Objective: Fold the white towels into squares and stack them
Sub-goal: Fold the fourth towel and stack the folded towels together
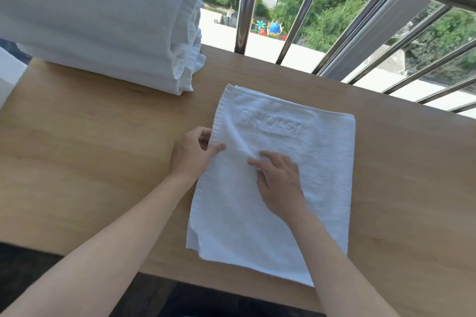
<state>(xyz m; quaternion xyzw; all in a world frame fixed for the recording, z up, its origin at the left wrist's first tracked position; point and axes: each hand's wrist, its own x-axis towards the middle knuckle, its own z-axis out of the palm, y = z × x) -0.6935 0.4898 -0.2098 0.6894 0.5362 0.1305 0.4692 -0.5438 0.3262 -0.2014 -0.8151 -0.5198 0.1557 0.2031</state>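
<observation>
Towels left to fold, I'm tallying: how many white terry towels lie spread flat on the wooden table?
1. The white terry towel lies right of centre under both hands. The folded white pile at the far left holds several layers, too merged to count.

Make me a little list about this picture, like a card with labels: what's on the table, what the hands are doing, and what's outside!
Table: wooden table
Towel: white towel lying flat, raised lettering near its far end
Left hand: left hand pinching the towel's left edge
Right hand: right hand resting on the towel, fingers spread
Pile: folded white linen, far left
Outside: metal railing, trees, colourful playground
</observation>
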